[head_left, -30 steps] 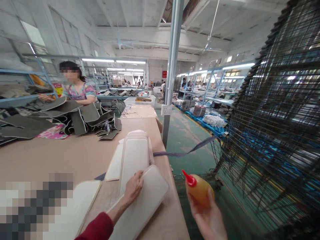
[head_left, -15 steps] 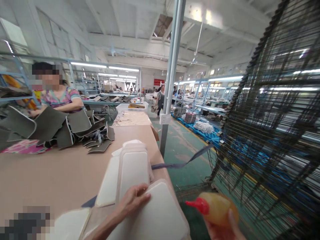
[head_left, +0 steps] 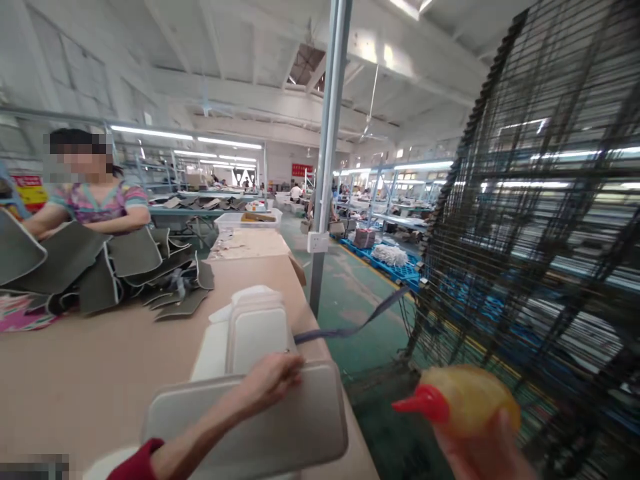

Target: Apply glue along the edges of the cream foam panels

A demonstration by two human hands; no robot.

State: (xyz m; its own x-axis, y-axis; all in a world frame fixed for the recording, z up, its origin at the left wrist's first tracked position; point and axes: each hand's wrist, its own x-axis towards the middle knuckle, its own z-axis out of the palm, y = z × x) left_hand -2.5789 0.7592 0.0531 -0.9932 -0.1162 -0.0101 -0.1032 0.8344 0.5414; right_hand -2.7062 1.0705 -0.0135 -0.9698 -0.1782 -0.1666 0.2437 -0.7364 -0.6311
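My left hand (head_left: pixel 274 379) is closed on the upper edge of a pale grey rounded rectangular panel (head_left: pixel 305 430), which is tilted up across the near corner of the table. Behind it lies a stack of white rounded panels (head_left: pixel 260 333), partly hidden by my hand and the held panel. Out past the table's right edge, my right hand (head_left: pixel 493 448) is wrapped round a squeeze bottle (head_left: pixel 473 400) of yellowish liquid. The bottle's red nozzle (head_left: pixel 423 404) points left, towards the panel.
The brown tabletop (head_left: pixel 90 373) runs away from me. On the left, a co-worker (head_left: pixel 100 207) stands behind a heap of grey padded pieces (head_left: pixel 90 267). A metal post (head_left: pixel 327 153) rises by the table's right edge. To the right stands a dark wire rack (head_left: pixel 525 200); a strap (head_left: pixel 355 327) stretches towards it.
My left hand has lifted and turned the panel, which lay flat on the right and now tilts crosswise. The bottle in my right hand has shifted right. The whole view has swung slightly right.
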